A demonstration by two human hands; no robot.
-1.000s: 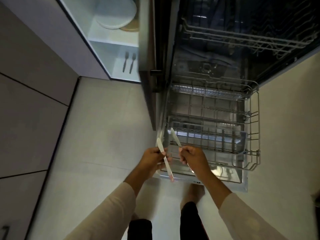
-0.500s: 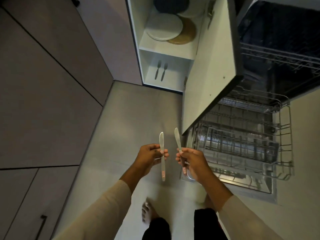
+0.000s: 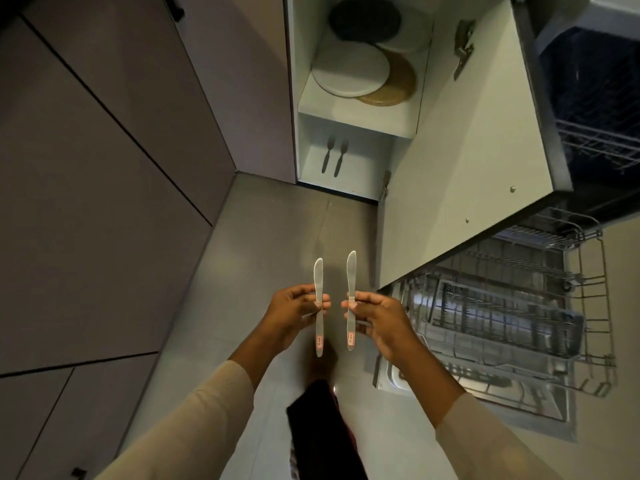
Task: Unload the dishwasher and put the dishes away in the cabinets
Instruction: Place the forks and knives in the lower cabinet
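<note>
- A grey tiled floor (image 3: 263, 237) fills the middle of the view, with dark cabinet fronts (image 3: 104, 168) along the left.
- A white cabinet (image 3: 360, 109) stands open ahead; its door (image 3: 460, 161) swings out to the right.
- Right of the door, the dishwasher (image 3: 595, 116) is open, and its lower rack (image 3: 512, 320) is pulled out over the floor.
- On the cabinet's upper shelf lie a white plate (image 3: 349, 69), a woven mat (image 3: 398, 81) partly under it, and a dark plate (image 3: 363, 20) behind.
- On the lower shelf, two forks (image 3: 334, 155) lie side by side.
- The person's left hand (image 3: 294, 313) pinches a knife (image 3: 318, 306) by its middle, blade pointing away.
- The right hand (image 3: 377, 318) grips a second knife (image 3: 351, 299) the same way.
- The knives are parallel, close but apart, above the floor in front of the cabinet.
- Each handle carries a small pink label.
</note>
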